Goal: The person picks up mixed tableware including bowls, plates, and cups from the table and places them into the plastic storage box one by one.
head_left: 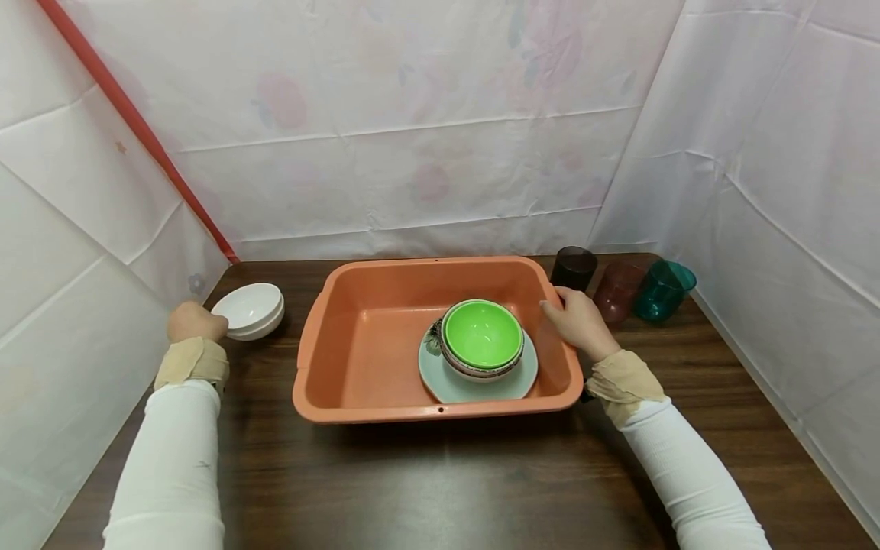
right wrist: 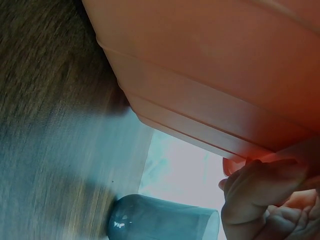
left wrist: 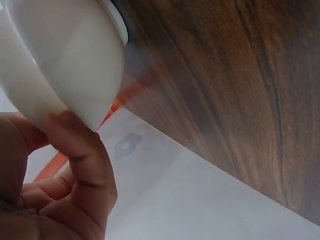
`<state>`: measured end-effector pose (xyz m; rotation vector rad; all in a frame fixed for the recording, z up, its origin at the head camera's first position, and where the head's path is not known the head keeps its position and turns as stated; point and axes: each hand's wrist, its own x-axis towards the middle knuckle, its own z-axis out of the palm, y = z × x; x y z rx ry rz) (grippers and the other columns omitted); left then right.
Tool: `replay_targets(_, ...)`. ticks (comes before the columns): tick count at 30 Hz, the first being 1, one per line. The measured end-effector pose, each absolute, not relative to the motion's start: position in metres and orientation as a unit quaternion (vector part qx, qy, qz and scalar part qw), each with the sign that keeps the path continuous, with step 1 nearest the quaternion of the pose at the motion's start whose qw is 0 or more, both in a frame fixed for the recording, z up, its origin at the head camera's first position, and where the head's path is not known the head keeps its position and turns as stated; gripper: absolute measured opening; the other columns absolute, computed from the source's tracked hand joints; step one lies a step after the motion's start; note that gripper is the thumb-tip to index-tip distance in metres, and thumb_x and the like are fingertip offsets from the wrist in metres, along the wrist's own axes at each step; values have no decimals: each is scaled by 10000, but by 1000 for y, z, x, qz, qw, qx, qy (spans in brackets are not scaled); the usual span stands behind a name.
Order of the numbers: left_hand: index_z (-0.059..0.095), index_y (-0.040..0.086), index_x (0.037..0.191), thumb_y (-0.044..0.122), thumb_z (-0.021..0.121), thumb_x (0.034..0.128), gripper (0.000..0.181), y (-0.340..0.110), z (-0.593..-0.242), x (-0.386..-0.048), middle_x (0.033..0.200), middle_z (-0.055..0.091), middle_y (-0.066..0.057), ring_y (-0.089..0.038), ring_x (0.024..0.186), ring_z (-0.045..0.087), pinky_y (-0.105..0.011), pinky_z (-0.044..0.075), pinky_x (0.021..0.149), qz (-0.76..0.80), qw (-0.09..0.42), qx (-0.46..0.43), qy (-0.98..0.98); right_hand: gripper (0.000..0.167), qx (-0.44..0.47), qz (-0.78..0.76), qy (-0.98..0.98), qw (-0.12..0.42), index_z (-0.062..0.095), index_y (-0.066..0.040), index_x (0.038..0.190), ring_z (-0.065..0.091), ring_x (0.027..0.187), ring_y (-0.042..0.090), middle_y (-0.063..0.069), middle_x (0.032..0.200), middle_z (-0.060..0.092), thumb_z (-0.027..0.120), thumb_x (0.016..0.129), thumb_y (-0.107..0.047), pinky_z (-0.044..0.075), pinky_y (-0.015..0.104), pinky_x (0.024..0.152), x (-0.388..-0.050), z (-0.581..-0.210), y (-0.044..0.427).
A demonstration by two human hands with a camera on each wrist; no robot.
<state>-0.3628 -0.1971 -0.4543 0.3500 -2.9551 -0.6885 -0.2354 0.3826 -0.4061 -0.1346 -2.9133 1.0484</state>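
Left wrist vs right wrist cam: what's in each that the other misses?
Left wrist only: the left hand pinching the stacked white bowls, plus a red strip behind.

Right wrist only: the right hand gripping the rim of the orange tub, whose outer wall fills much of the frame, and a see-through cup nearby.

Both: the dark wood tabletop and white sheeting, washed out in the right view.

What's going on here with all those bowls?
Someone's left hand holds two stacked white bowls, left of an orange tub. Their right hand grips the tub's right rim. Inside the tub, a green bowl tops a stack on a plate. Three cups are outside, to the right.
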Motion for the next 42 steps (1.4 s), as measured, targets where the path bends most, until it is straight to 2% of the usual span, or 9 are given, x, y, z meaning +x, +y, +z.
replay_targets(3, 599, -203, 905, 105, 532, 729, 361, -198, -442, -352, 860, 590, -360, -482, 807, 567, -349, 435, 557, -248, 22, 90, -964, 404, -44, 338, -940, 22, 547, 26, 1318, 677, 748, 202, 214, 1042, 673, 510, 1010, -233, 563, 319, 670, -236, -406, 382)
replay_targets(10, 593, -208, 892, 94, 529, 718, 354, -196, -446, -358, 831, 580, -352, -484, 794, 558, -440, 469, 598, -237, 32, 105, -965, 428, -47, 333, -941, 20, 525, 30, 1347, 682, 762, 213, 227, 1077, 671, 507, 1012, -236, 568, 328, 680, -235, -405, 382)
replay_targets(13, 604, -191, 870, 98, 525, 714, 338, -197, -444, -358, 832, 587, -349, -484, 797, 563, -417, 461, 578, -239, 35, 100, -965, 428, -47, 332, -942, 19, 524, 28, 1349, 683, 763, 213, 228, 1080, 672, 506, 1012, -236, 568, 329, 679, -235, -405, 382)
replay_targets(20, 629, -107, 672, 77, 533, 677, 207, -195, -431, -357, 689, 603, -291, -436, 671, 562, -302, 376, 459, -247, 70, 87, -963, 434, -45, 329, -943, 22, 524, 36, 1350, 687, 788, 227, 233, 1099, 670, 505, 1010, -234, 572, 347, 703, -236, -405, 382)
replay_targets(26, 580, 27, 505, 72, 534, 668, 176, -188, -416, -356, 631, 618, -251, -473, 678, 590, -296, 370, 448, -242, 93, 62, -964, 424, -48, 333, -942, 20, 533, 29, 1339, 686, 777, 222, 225, 1082, 671, 508, 1011, -239, 572, 340, 692, -235, -406, 382)
replay_targets(29, 541, 78, 466, 68, 514, 664, 200, -183, -408, -354, 579, 611, -197, -443, 644, 590, -300, 357, 444, -242, 102, 46, -964, 415, -47, 331, -942, 20, 542, 27, 1328, 683, 780, 222, 221, 1075, 673, 510, 1011, -239, 569, 338, 693, -235, -406, 382)
replay_targets(33, 614, 11, 585, 71, 503, 685, 161, -174, -397, -352, 624, 628, -216, -420, 670, 586, -287, 350, 463, -247, 110, 28, -962, 413, -45, 332, -942, 21, 544, 28, 1326, 683, 773, 219, 222, 1070, 674, 511, 1010, -236, 568, 337, 687, -236, -406, 382)
replay_targets(38, 658, -58, 797, 84, 489, 722, 233, -159, -381, -347, 775, 654, -281, -438, 758, 587, -272, 352, 497, -246, 122, 6, -962, 427, -46, 332, -942, 24, 534, 30, 1340, 689, 785, 230, 226, 1085, 674, 508, 1009, -239, 574, 350, 700, -236, -407, 382)
replay_targets(42, 649, -35, 818, 88, 485, 739, 219, -146, -368, -341, 737, 658, -247, -398, 730, 586, -281, 354, 494, -249, 126, -10, -960, 436, -47, 332, -942, 24, 533, 28, 1342, 689, 800, 242, 221, 1088, 674, 506, 1008, -251, 579, 365, 713, -237, -407, 382)
